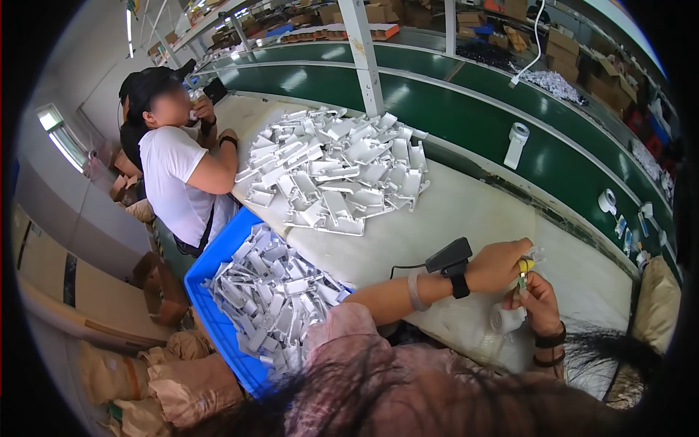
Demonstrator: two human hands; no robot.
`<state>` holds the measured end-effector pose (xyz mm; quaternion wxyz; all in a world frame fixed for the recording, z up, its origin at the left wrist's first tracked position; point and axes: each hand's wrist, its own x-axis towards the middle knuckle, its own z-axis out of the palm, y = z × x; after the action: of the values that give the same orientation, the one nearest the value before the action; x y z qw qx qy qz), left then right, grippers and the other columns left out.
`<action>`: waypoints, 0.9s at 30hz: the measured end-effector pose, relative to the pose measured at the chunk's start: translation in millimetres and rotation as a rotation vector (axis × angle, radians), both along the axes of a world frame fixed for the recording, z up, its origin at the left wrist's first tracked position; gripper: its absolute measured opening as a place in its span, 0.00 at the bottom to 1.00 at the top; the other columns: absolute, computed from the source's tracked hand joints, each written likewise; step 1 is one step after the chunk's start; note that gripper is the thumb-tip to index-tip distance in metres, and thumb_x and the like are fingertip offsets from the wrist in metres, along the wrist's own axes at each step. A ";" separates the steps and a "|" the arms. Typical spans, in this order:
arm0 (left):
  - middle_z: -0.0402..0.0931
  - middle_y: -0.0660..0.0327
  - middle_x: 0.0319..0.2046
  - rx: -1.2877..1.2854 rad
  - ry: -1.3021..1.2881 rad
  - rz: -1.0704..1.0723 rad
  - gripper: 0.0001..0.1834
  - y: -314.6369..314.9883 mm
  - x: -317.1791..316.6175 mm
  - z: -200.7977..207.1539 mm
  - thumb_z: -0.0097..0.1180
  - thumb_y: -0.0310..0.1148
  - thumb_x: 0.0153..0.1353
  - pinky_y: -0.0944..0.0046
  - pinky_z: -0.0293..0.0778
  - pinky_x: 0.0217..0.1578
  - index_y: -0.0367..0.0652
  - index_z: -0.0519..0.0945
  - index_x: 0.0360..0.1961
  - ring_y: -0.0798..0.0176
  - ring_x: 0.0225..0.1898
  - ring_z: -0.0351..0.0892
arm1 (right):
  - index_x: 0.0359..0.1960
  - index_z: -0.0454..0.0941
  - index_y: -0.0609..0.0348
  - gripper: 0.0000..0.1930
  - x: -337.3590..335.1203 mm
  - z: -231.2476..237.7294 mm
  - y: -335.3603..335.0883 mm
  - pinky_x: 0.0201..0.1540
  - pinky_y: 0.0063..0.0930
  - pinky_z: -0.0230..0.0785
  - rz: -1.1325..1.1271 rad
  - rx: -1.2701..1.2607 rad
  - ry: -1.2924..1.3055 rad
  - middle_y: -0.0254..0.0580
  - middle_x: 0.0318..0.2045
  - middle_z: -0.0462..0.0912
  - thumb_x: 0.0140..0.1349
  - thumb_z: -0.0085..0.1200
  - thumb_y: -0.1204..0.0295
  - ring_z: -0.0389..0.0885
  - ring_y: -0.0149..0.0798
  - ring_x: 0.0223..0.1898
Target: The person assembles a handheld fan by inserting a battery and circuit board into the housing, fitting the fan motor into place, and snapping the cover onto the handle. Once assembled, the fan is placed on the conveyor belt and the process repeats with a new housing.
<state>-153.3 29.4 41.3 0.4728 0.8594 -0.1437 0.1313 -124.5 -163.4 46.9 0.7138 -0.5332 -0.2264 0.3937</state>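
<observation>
My left hand [496, 268] is closed at the right side of the table, its fingertips on a small part with a yellow band [525, 266] and a clear end. Just below it, my right hand [542, 300] pinches a thin greenish strip [523, 280] that meets the yellow band. A white rounded plastic housing [507, 319] sits under the right fingers; whether it is held or lies on the table I cannot tell. On my left wrist is a black strapped device [449, 256] with a cable.
A big heap of white plastic parts [338, 171] covers the table's far left. More fill a blue bin [206, 304] beside me. A person in white [175, 164] sits at left. Behind the table runs a green conveyor [466, 109] carrying a white device [517, 146].
</observation>
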 end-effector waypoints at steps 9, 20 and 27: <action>0.76 0.45 0.31 -0.106 0.080 -0.144 0.20 -3.4 5.3 -27.4 0.50 0.32 0.62 0.52 0.72 0.31 0.35 0.62 0.52 0.44 0.30 0.78 | 0.29 0.70 0.62 0.06 13.5 18.7 -21.9 0.19 0.19 0.67 -0.100 -0.504 -0.458 0.34 0.16 0.76 0.57 0.56 0.81 0.77 0.28 0.15; 0.70 0.60 0.24 -0.932 0.635 -0.141 0.09 20.4 30.1 -10.0 0.36 0.35 0.70 0.66 0.70 0.11 0.41 0.64 0.42 0.67 0.14 0.71 | 0.30 0.72 0.65 0.05 38.5 34.8 29.4 0.26 0.23 0.65 -0.373 -0.721 -1.021 0.38 0.22 0.73 0.55 0.56 0.83 0.71 0.28 0.22; 0.73 0.59 0.29 -1.138 0.522 -0.038 0.10 37.1 47.3 -40.5 0.38 0.28 0.66 0.65 0.70 0.12 0.39 0.66 0.47 0.67 0.16 0.73 | 0.40 0.74 0.64 0.09 53.6 -0.7 61.2 0.41 0.27 0.68 -0.542 -0.478 -1.100 0.45 0.36 0.76 0.57 0.56 0.83 0.75 0.38 0.37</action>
<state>-106.0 66.5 0.7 0.8781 0.4740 0.0539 -0.0354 -71.0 -102.1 46.2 0.4299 -0.8386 -0.3222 -0.0906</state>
